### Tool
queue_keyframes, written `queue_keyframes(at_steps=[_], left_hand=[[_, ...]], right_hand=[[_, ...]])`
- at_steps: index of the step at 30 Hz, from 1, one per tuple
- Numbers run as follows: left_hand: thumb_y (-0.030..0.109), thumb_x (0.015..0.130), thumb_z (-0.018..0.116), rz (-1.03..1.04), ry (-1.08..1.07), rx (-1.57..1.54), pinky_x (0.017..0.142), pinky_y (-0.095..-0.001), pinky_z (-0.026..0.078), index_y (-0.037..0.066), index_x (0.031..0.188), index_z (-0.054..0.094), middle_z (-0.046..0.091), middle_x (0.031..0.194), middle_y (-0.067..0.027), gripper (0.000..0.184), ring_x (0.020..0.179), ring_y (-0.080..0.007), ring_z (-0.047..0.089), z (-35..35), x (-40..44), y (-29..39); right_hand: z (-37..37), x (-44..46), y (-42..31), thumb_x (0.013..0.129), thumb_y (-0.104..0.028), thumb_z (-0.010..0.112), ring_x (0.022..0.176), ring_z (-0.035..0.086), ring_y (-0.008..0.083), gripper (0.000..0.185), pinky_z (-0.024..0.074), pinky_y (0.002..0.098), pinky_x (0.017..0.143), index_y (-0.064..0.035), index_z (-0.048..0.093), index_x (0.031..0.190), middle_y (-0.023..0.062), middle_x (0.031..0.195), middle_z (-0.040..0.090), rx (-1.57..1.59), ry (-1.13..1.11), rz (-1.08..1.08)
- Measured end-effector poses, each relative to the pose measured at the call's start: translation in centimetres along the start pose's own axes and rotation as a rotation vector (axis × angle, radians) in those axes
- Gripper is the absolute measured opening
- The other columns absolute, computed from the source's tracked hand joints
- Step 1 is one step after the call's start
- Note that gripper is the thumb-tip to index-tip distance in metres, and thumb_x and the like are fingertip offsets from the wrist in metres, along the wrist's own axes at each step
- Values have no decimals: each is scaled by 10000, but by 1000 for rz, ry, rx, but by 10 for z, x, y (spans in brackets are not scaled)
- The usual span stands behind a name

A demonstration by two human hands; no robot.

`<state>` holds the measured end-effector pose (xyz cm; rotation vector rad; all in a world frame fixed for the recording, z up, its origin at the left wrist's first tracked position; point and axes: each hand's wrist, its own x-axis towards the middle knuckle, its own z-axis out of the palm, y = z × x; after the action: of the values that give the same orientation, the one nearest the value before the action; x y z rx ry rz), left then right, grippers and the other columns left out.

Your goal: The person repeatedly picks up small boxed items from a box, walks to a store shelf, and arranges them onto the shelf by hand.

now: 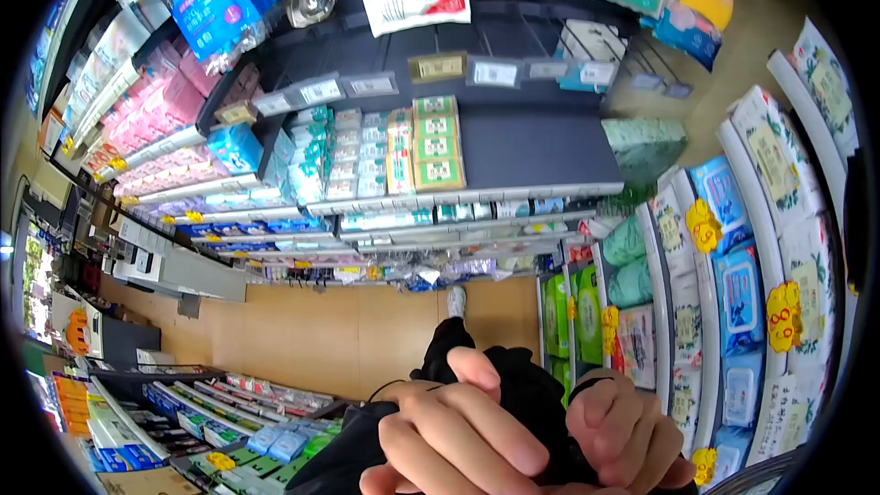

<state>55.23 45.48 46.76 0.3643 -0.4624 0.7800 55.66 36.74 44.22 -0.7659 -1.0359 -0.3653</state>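
My left hand [463, 435] is held in front of my body at the bottom middle. Its fingers are loosely bent, the thumb stands apart, and nothing shows in it. To its right is my right hand [628, 431], with the fingers curled in; what they hold, if anything, is hidden. Both hands hang in the air before my dark clothing [522, 376], touching no goods on the shelves. Past them one white shoe [456, 301] rests on the tan floor [302, 330].
Ahead, a dark shelf [532, 147] carries small green-and-orange packs [436, 142]. Blue glove packs [215, 5] and a metal ladle [312, 5] hang above. Blue wipes packs [738, 293] line shelves at right. Another rack [229, 431] stands at lower left, a counter [174, 261] farther back.
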Motion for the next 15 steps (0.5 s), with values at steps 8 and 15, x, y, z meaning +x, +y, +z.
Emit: queue_keyframes(at_steps=[8,15], left_hand=[[571,1097,361,-72,-702,-49,1161,-558,140,170,1139,789,783,1151,-76,587,1300,-311,614,-60,-23,62],[491,1094,299,-82,-255,242,1154,-500,241,-7,1065,721,760,1064,-275,654,1065,-424,727,-45,-35,88]], right_hand=[[43,-71,-68,1125,-542,329,1276,553,275,554,434,437,1067,-187,609,1444,91,1585,511,-49,262,200],[42,-89,-44,1088,-594,409,1243,588,460,645,492,568,1025,-14,611,1283,320,1375,573,-124,172,5]])
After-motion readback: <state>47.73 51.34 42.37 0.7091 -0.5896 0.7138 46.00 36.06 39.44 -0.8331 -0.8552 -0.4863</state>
